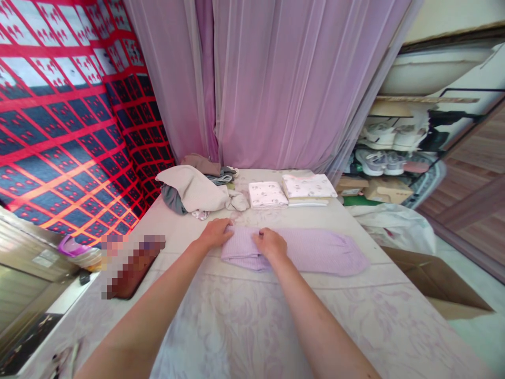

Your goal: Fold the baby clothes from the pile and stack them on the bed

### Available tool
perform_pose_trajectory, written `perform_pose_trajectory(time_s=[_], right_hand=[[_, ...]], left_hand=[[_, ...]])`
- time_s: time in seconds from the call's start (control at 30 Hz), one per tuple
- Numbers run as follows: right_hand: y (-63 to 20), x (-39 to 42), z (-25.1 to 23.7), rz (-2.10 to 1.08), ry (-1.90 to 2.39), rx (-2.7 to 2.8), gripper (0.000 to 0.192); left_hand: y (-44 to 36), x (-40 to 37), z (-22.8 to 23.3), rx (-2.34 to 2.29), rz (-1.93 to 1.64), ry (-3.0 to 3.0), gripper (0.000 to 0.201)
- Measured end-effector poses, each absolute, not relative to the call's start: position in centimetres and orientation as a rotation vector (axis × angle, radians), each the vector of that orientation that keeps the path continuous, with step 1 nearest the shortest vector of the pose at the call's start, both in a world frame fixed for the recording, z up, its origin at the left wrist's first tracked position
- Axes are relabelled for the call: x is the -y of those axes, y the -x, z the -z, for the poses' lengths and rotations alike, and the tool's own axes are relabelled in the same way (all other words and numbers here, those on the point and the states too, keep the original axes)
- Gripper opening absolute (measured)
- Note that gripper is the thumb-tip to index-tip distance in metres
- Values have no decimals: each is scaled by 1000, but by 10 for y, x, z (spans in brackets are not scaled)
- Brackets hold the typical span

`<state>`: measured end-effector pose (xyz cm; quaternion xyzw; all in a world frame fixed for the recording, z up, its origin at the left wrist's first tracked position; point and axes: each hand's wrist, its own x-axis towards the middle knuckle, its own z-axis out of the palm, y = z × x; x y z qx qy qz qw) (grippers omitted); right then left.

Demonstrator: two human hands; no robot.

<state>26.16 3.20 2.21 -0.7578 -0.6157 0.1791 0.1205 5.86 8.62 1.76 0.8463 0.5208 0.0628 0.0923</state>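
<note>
A lavender garment (319, 250) with fine stripes lies as a long strip across the bed, its left end doubled over into a thicker section. My left hand (216, 233) grips that left end at its far corner, fingers closed on the cloth. On top of the doubled section, my right hand (271, 243) pinches the edge of the upper layer. The garment's right end tapers to a gathered, cuff-like shape and lies flat. Behind it sit a small folded white printed cloth (268, 195) and a stack of folded white printed cloths (310, 187).
A heap of rumpled beige and grey clothes (197, 189) lies at the back left. A dark red, partly pixelated object (132, 273) rests near the left edge. Purple curtains (292, 89) hang behind. Right of the bed (347, 321) are a shoe rack (394, 150) and an open cardboard box (437, 279).
</note>
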Motion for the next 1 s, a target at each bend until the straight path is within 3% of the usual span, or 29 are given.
perform_pose_trajectory(time_s=[0.17,0.47,0.67,0.87,1.0], right_hand=[[-261,-49,-33,-746,2259,1771,22],[-243,-9,-22,-426,1852,1679,12],[-234,-4,-24,-1175,1739,1428,22],[-249,-12,-26,-752,1992,1705,20],[-250,-12,-26,-659,2108,1792,21]], left_hand=[[-57,-85,-12,-1523,-341,-2434,26],[-42,-92,-4,-1379,-454,-2285,20],[-40,-97,-6,-1275,-404,-2312,16],[-38,-103,-8,-1258,-337,-2424,13],[-39,-104,-12,-1246,-300,-2500,13]])
